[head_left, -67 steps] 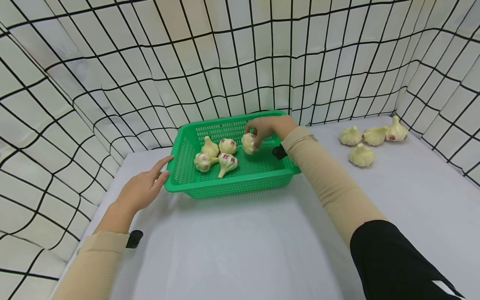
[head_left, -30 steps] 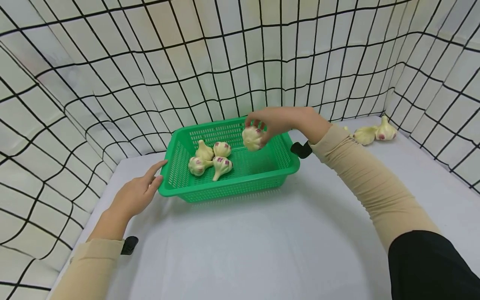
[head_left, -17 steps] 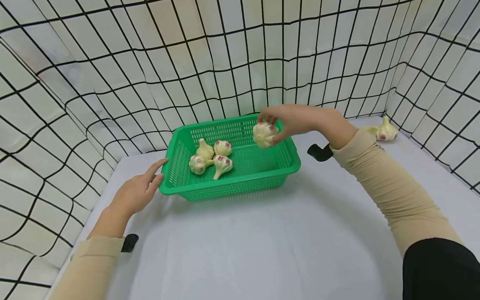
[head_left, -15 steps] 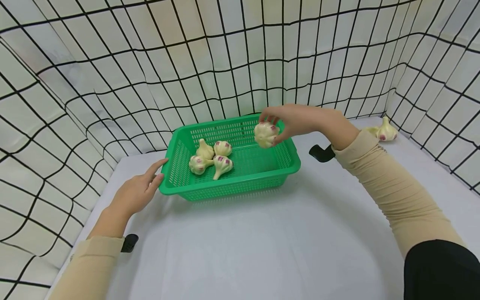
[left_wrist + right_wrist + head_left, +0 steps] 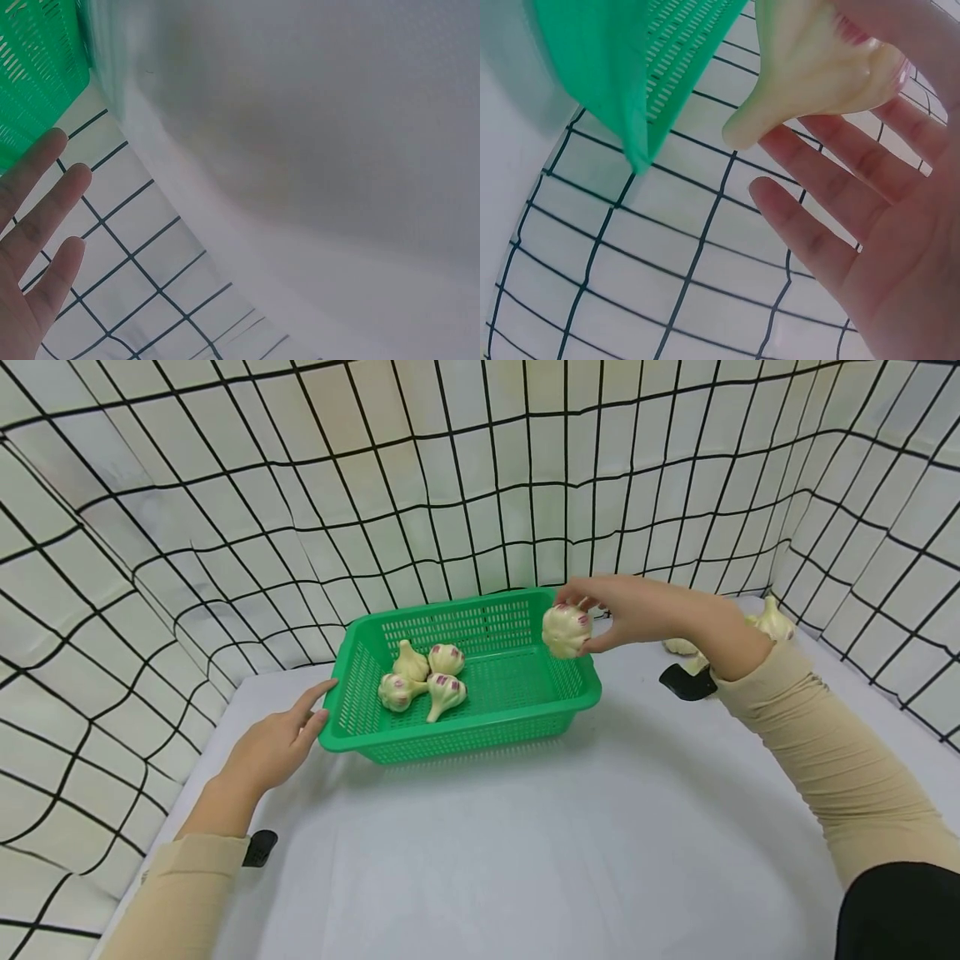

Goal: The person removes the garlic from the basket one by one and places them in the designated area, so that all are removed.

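Observation:
A garlic bulb (image 5: 566,631) with purple marks is pinched between the thumb and fingers of my right hand (image 5: 637,610), above the right end of a green plastic basket (image 5: 457,732). In the right wrist view the garlic's stem end (image 5: 757,112) points down toward the basket side, and the lower fingers are spread away from it. At the basket's left end, my left hand (image 5: 273,739) touches the rim with straight fingers. Several garlic bulbs (image 5: 446,693) lie grouped in the left half of the basket.
More garlic bulbs (image 5: 772,620) lie at the back right of the white table (image 5: 480,852), partly hidden behind my right forearm. Black-gridded white walls (image 5: 480,485) stand close behind the basket and along both sides.
My right hand has lifted the garlic bulb from inside the basket and carried it right, over the basket's right end. My left hand stays at the rim.

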Action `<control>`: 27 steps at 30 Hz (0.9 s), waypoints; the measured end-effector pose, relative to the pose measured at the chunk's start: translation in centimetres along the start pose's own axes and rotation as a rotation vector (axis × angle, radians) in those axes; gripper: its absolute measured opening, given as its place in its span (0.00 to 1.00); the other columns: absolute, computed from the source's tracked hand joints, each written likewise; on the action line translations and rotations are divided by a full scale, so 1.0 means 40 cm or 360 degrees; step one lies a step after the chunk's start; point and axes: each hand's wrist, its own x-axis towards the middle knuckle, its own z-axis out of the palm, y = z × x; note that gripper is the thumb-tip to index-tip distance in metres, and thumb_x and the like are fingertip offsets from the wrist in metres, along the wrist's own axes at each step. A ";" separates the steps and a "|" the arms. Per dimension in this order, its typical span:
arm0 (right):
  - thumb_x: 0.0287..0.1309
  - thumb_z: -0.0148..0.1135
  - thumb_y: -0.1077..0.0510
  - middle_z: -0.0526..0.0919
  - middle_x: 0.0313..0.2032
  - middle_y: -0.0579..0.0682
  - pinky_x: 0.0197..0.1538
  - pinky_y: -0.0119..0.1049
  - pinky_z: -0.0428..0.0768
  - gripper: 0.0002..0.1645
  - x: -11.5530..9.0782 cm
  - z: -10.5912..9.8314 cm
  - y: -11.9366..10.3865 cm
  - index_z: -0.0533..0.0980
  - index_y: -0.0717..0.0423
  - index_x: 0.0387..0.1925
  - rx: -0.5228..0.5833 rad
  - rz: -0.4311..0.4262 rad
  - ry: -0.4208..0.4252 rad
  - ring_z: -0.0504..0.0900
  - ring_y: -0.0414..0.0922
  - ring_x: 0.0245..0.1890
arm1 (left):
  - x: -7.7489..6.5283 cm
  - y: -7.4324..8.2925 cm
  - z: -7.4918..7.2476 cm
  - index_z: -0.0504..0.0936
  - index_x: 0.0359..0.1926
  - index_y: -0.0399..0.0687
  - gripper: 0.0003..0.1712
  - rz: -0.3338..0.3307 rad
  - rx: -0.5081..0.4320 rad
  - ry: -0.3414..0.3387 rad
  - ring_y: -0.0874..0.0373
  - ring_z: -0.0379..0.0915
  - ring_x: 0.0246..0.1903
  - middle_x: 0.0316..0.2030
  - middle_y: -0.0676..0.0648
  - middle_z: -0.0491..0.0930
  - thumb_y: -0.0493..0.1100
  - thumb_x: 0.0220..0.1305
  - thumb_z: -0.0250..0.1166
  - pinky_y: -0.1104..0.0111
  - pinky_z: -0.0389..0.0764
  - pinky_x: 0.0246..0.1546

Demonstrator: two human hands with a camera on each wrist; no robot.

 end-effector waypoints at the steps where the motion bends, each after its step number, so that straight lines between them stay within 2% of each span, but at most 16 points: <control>1: 0.57 0.77 0.60 0.79 0.58 0.53 0.60 0.52 0.75 0.36 -0.009 0.000 0.004 0.71 0.59 0.64 0.0009 0.0006 0.0014 0.76 0.54 0.63 | -0.001 0.000 0.000 0.52 0.81 0.54 0.34 0.0000 -0.0001 -0.0001 0.48 0.79 0.28 0.41 0.32 0.84 0.61 0.83 0.36 0.55 0.75 0.25; 7: 0.55 0.77 0.62 0.79 0.57 0.50 0.62 0.52 0.74 0.37 -0.058 0.002 0.021 0.71 0.58 0.65 0.0065 0.0086 0.0082 0.75 0.53 0.62 | -0.005 -0.003 -0.001 0.51 0.81 0.54 0.35 -0.0016 0.0003 -0.0007 0.48 0.78 0.28 0.39 0.33 0.84 0.62 0.83 0.35 0.55 0.75 0.26; 15: 0.57 0.77 0.61 0.77 0.58 0.52 0.61 0.55 0.72 0.37 -0.124 0.006 0.052 0.71 0.56 0.66 0.0142 0.0204 0.0157 0.73 0.52 0.61 | -0.007 -0.001 0.000 0.52 0.81 0.54 0.35 -0.0015 -0.0009 -0.0009 0.49 0.78 0.28 0.39 0.34 0.84 0.62 0.83 0.35 0.55 0.75 0.26; 21: 0.57 0.77 0.61 0.77 0.59 0.55 0.59 0.57 0.73 0.37 -0.161 0.002 0.082 0.70 0.59 0.66 0.0119 0.0216 0.0224 0.73 0.54 0.61 | -0.005 -0.002 -0.001 0.52 0.81 0.54 0.34 -0.0007 -0.0011 -0.0002 0.49 0.77 0.27 0.36 0.36 0.84 0.62 0.83 0.35 0.56 0.74 0.25; 27: 0.57 0.77 0.61 0.77 0.59 0.58 0.61 0.58 0.71 0.37 -0.198 0.005 0.117 0.70 0.60 0.66 0.0126 0.0258 0.0287 0.74 0.56 0.60 | -0.004 -0.002 0.002 0.51 0.81 0.55 0.34 -0.0010 -0.0011 -0.0007 0.48 0.78 0.28 0.38 0.34 0.84 0.62 0.83 0.35 0.55 0.75 0.25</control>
